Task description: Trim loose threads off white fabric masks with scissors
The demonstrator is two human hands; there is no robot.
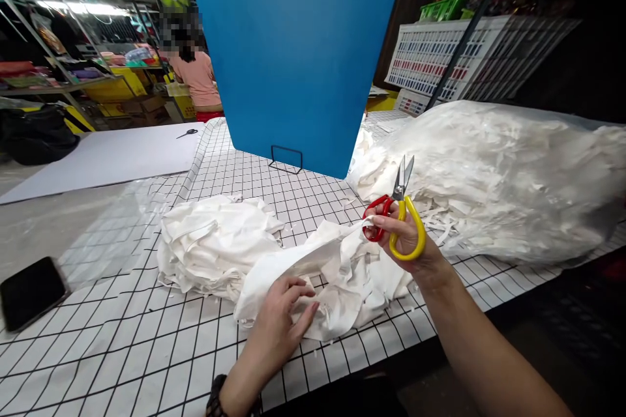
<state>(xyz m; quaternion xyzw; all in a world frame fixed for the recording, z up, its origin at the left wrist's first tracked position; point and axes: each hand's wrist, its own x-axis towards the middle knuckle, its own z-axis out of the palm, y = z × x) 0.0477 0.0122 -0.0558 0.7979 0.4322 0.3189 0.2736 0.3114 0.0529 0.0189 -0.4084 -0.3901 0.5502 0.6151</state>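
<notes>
In my right hand (403, 238) is a pair of scissors (409, 225) with one red and one yellow handle, blades pointing up and slightly parted. My right thumb and fingertips also pinch the edge of a white cloth piece (298, 260). My left hand (286, 319) lies on the near side of that cloth, thumb and fingers apart. Beneath and around it is a loose heap of white cloth pieces (362, 287). A second pile of white cloth pieces (215, 241) sits to the left, partly folded over itself.
A big clear plastic bag (518, 182) full of white pieces fills the right side. Behind the piles stands a blue board (298, 45) on a wire stand (287, 159). A phone (33, 293) lies at left on the checked tablecloth (161, 352). A person (195, 78) is in the background.
</notes>
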